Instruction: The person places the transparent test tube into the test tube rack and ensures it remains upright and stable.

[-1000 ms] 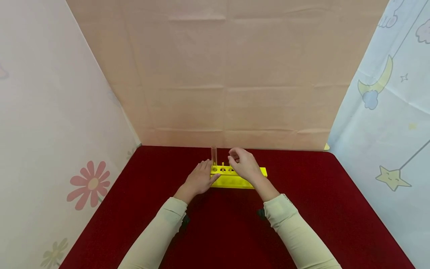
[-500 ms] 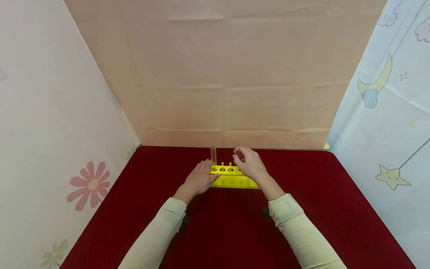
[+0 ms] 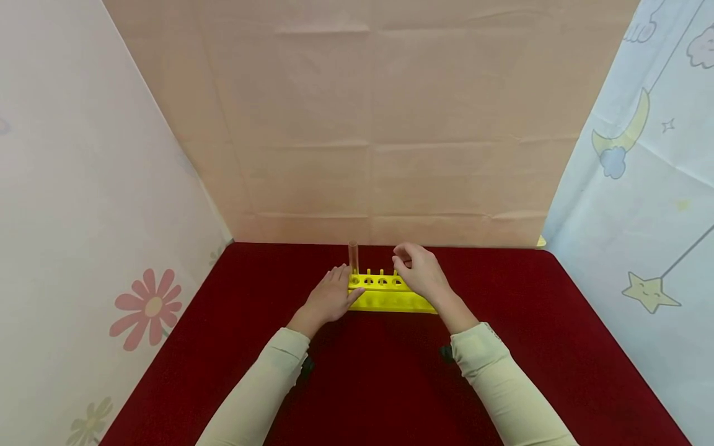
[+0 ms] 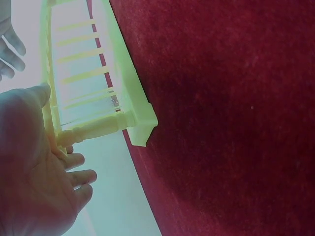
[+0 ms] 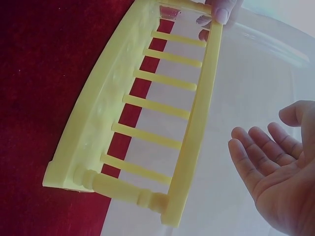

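Observation:
A yellow test tube rack (image 3: pixel 390 301) stands on the red cloth, pegs rising behind its row of holes. One clear test tube (image 3: pixel 354 254) is upright in the leftmost hole. My left hand (image 3: pixel 329 296) holds the rack's left end, thumb along the front edge of the top plate and fingers beyond the end; the left wrist view shows the fingers (image 4: pixel 78 169) past the end post. Above the right part of the rack is my right hand (image 3: pixel 422 272), hiding the holes there. In the right wrist view that hand (image 5: pixel 283 177) has loosely bent fingers, nothing in them, apart from the rack (image 5: pixel 98 103).
Red cloth (image 3: pixel 357 384) covers the table. A beige backdrop (image 3: pixel 368 124) rises behind its far edge. Patterned white sheets hang on the left (image 3: pixel 83 186) and right (image 3: pixel 641 217). Dark wrist devices show below both sleeve cuffs.
My right hand has moved right along the rack, uncovering more holes and pegs. The left hand, the rack and the test tube have stayed in place.

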Demonstrator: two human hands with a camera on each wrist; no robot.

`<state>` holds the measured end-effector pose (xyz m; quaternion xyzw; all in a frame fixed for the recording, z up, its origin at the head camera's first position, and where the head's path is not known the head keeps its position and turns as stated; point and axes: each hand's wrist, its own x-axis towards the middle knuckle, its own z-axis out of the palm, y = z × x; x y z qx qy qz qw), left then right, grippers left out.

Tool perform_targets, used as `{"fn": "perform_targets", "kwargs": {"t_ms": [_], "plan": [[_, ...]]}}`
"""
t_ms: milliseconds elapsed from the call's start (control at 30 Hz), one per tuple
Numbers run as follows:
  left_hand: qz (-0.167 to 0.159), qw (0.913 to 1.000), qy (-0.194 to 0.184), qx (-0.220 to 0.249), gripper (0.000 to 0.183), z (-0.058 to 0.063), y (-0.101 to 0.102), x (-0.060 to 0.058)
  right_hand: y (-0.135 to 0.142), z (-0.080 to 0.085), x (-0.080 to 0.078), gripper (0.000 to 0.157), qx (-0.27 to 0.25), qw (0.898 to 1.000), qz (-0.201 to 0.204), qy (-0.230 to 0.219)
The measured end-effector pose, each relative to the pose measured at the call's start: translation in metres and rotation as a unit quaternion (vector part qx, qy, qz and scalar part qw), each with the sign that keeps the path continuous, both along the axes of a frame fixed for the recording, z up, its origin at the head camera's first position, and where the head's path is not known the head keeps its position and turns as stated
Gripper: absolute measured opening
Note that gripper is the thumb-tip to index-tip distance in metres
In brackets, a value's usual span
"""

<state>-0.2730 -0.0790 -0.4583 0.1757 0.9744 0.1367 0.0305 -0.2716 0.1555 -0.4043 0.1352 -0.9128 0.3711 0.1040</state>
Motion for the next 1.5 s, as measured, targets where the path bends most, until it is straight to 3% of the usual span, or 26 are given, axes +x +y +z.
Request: {"fn": "perform_targets", "kwargs": {"t_ms": [1500], "plan": [[-0.014,0.9998,0.016,-0.002,0.077,0.001,0.001,0.001,0.038,0.000,0.008,0.024,-0.004,0.999,-0.033,-0.016]]}}
